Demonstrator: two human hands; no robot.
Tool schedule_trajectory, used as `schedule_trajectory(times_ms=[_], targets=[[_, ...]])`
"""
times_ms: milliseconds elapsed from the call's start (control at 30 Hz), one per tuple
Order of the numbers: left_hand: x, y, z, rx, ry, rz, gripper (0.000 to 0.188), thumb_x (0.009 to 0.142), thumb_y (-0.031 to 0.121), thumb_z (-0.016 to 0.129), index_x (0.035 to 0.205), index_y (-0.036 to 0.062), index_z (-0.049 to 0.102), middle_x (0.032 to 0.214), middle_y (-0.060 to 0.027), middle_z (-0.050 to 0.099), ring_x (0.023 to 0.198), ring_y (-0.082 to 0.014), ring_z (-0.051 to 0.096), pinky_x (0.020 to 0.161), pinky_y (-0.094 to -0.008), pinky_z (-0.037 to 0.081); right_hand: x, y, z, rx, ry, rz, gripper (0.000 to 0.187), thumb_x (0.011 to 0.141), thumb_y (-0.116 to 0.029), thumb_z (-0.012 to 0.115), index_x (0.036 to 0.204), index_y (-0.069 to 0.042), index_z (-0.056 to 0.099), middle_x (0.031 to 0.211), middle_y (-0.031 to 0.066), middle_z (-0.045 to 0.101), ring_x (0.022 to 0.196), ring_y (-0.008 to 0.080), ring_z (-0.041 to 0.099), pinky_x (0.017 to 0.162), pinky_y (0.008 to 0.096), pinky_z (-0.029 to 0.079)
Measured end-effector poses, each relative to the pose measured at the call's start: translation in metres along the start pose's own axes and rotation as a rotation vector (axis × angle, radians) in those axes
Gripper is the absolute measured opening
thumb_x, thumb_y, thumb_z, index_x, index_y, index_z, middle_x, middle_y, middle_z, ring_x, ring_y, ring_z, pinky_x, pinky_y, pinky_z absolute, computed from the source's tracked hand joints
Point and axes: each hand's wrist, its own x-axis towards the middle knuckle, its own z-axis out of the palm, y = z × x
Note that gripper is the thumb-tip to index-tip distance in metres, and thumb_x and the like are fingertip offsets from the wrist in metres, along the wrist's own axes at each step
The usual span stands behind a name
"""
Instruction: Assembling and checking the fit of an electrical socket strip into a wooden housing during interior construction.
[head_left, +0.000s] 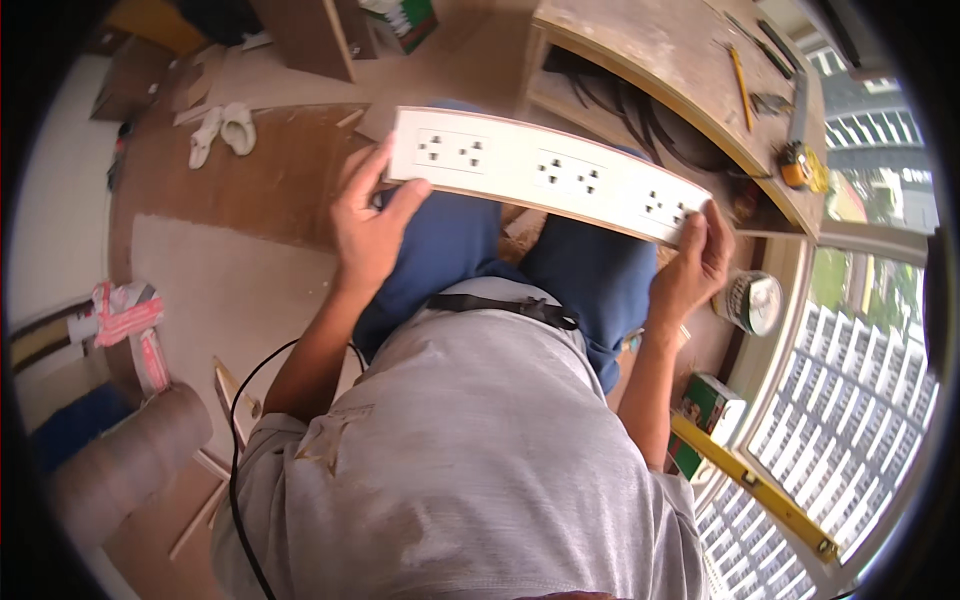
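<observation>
A long white socket panel (515, 165) with several outlets in three groups is held level above my knees, its face turned up toward me. My left hand (375, 215) grips its left end, thumb on the front edge and fingers at the far side. At the right end my right hand (695, 265) pinches the corner, thumb on top. The panel's thin wooden edge shows along the near side. What lies beneath it is hidden.
Ahead to the right stands a wooden workbench (640, 40) with a tape measure (797, 165) and a yellow pencil-like tool (740, 88). A white bucket (752, 302), a yellow spirit level (755, 485) and a window are at the right. White shoes (237, 130) and a large roll (135, 465) lie left.
</observation>
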Motion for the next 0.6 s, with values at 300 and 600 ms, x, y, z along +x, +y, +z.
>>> schedule_trajectory(times_ms=[300,600], targets=[[0.002,0.011,-0.013,0.152,-0.133,-0.049,0.059,0.085,0.006,0.078,0.138,-0.0024,0.054,0.134,-0.0135,0.053,0.120,-0.0233,0.058,0.101,-0.0355,0.050,0.011,0.013,-0.015,-0.007,-0.119,0.008,0.034,0.098,-0.015,0.068,0.127,0.001,0.061,0.116,0.0076,0.058,0.101,0.0140,0.060,0.090,0.0287,0.050],[0.057,0.065,-0.002,0.604,-0.609,0.422,0.086,0.065,0.019,0.089,0.143,0.0095,0.053,0.143,-0.0115,0.048,0.132,-0.0342,0.042,0.111,-0.0440,0.037,0.043,-0.054,-0.017,-0.479,-0.669,-0.482,0.078,0.068,-0.041,0.089,0.134,-0.010,0.061,0.145,0.0167,0.047,0.136,0.0374,0.045,0.111,0.0478,0.037]])
